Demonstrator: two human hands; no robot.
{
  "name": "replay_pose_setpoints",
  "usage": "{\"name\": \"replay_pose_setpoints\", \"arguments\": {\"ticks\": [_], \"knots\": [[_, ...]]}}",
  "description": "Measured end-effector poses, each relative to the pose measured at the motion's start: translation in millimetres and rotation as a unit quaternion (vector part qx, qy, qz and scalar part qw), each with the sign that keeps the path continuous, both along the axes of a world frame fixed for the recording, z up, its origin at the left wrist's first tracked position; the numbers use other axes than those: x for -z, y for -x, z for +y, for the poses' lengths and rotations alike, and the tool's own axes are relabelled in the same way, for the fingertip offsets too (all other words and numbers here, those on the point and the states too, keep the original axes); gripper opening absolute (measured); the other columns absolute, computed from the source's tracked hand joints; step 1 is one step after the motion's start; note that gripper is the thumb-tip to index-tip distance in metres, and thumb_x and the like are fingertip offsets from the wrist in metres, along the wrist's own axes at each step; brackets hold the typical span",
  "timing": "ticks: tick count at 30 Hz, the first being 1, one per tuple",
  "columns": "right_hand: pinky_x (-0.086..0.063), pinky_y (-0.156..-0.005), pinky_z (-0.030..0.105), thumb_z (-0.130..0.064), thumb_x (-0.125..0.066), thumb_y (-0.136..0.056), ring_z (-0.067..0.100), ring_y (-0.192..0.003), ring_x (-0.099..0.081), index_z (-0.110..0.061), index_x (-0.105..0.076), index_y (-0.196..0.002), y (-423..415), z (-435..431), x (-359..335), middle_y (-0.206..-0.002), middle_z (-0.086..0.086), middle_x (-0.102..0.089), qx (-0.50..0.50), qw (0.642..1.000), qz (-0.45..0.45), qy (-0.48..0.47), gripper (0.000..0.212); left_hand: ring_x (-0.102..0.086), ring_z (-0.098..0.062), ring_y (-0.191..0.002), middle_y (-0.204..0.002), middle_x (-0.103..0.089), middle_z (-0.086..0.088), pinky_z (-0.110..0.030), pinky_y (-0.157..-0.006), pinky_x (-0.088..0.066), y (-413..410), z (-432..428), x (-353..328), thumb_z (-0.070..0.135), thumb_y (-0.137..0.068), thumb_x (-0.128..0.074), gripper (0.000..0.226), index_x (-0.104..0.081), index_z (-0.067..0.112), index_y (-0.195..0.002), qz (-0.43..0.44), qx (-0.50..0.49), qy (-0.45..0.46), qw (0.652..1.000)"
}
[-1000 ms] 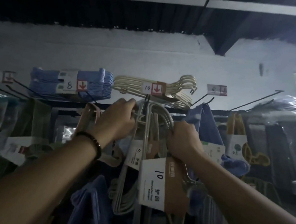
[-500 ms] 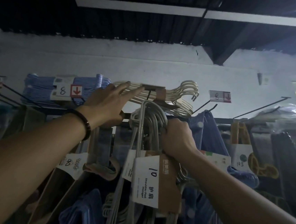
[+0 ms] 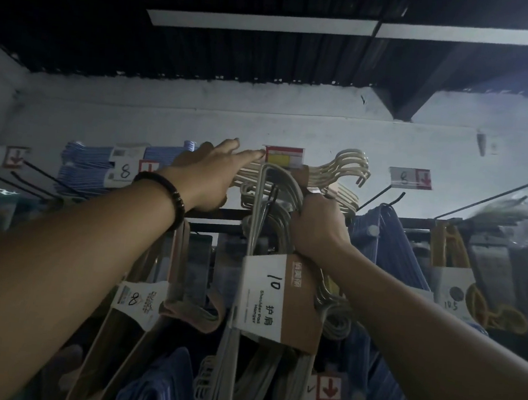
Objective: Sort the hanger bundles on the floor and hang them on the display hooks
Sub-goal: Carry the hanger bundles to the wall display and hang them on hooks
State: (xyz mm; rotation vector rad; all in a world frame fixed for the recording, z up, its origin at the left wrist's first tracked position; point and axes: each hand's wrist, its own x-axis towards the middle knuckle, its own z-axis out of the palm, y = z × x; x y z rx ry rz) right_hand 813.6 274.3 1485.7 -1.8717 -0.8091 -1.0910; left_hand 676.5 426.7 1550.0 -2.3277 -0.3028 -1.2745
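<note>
Grey hanger bundle (image 3: 274, 297) is held up at a crowded rack.
Marked 10, it is gripped near its top by the right hand (image 3: 316, 229). The cream bundle (image 3: 346, 172) above is touched by the flat left hand (image 3: 213, 175), fingers straight. It could be knocked down if bumped; the dark hook (image 3: 272, 197) could be missed, crowded by the small price tag (image 3: 284, 156).

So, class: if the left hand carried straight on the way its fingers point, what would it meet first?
Probably the red-and-yellow price tag just beyond the left hand, though depth is unclear.
</note>
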Motion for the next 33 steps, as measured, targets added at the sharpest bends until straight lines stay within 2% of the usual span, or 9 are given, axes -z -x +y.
{"name": "replay_pose_setpoints", "arguments": {"ticks": [5,11,14,15,19,23,27,31,33], "knots": [[-0.055,-0.064,0.035,-0.012,-0.065,-0.097,0.025,-0.078,-0.068,-0.008,-0.072,-0.100,-16,18,4,-0.089,0.009,-0.069,0.012,0.999,0.034,0.008,0.008,-0.031,-0.034,-0.147,-0.175,-0.008,0.001,-0.048,-0.093,-0.056,-2,-9,-1,-0.021,-0.082,-0.054,0.116,-0.009,0.045,-0.165,0.009,-0.023,0.007,1.000],[-0.052,-0.068,0.034,-0.009,-0.067,-0.097,0.023,-0.079,-0.062,-0.008,-0.070,-0.105,-21,29,-9,-0.081,0.004,-0.058,0.027,0.999,0.033,0.012,0.009,-0.020,-0.037,-0.154,-0.176,-0.003,0.000,-0.053,-0.106,-0.050,-10,-16,3,-0.015,-0.082,-0.060,0.115,-0.004,0.040,-0.166,0.012,-0.036,0.019,0.999],[-0.050,-0.068,0.033,-0.005,-0.064,-0.098,0.023,-0.078,-0.060,-0.010,-0.067,-0.102,-17,38,-10,-0.092,0.009,-0.065,0.034,0.998,0.034,0.028,0.007,-0.019,-0.039,-0.155,-0.176,-0.002,0.000,-0.059,-0.110,-0.047,-16,-19,6,-0.009,-0.084,-0.064,0.114,-0.001,0.037,-0.167,0.021,-0.036,0.032,0.999],[-0.049,-0.069,0.033,-0.004,-0.063,-0.099,0.024,-0.081,-0.061,-0.009,-0.069,-0.108,-17,41,-7,-0.096,0.011,-0.067,0.042,0.998,0.038,0.032,0.011,-0.019,-0.039,-0.156,-0.176,-0.001,0.000,-0.060,-0.111,-0.046,-18,-20,7,-0.008,-0.084,-0.065,0.114,0.000,0.037,-0.167,0.023,-0.032,0.038,0.998],[-0.047,-0.069,0.037,-0.003,-0.058,-0.101,0.034,-0.109,-0.070,-0.001,-0.063,-0.131,-20,51,5,-0.120,0.016,-0.070,0.097,0.993,0.045,0.054,0.031,-0.013,-0.039,-0.159,-0.176,-0.003,-0.001,-0.062,-0.118,-0.038,-21,-25,14,-0.001,-0.089,-0.066,0.111,0.005,0.031,-0.167,0.035,-0.021,0.054,0.998],[-0.046,-0.065,0.038,-0.009,-0.061,-0.100,0.030,-0.103,-0.072,-0.006,-0.068,-0.125,-21,50,20,-0.116,0.012,-0.072,0.179,0.975,0.037,0.128,0.026,-0.016,-0.037,-0.159,-0.175,-0.009,-0.002,-0.062,-0.117,-0.039,-22,-24,16,0.011,-0.091,-0.070,0.105,0.000,0.027,-0.168,0.031,-0.008,0.052,0.998],[-0.047,-0.068,0.037,-0.018,-0.063,-0.101,0.025,-0.082,-0.064,-0.009,-0.071,-0.115,-28,34,37,-0.099,0.008,-0.071,0.192,0.965,0.078,0.163,0.018,-0.017,-0.037,-0.158,-0.176,-0.009,-0.001,-0.061,-0.118,-0.038,-19,-22,19,0.020,-0.092,-0.071,0.107,0.003,0.032,-0.167,0.027,0.030,0.076,0.996],[-0.045,-0.071,0.038,-0.029,-0.057,-0.103,0.025,-0.082,-0.056,-0.010,-0.058,-0.119,-13,27,41,-0.088,0.004,-0.055,0.132,0.983,0.076,0.106,0.025,-0.024,-0.040,-0.155,-0.174,-0.014,0.000,-0.064,-0.115,-0.040,-17,-17,25,0.030,-0.091,-0.070,0.106,0.004,0.037,-0.166,0.026,0.061,0.089,0.994],[-0.046,-0.073,0.040,-0.036,-0.053,-0.102,0.031,-0.095,-0.062,-0.013,-0.052,-0.122,1,23,52,-0.096,0.006,-0.058,0.096,0.991,0.055,0.070,0.030,-0.022,-0.038,-0.156,-0.175,-0.012,0.002,-0.063,-0.118,-0.037,-13,-15,34,0.036,-0.093,-0.068,0.101,0.000,0.035,-0.167,0.019,0.071,0.109,0.991]]}}
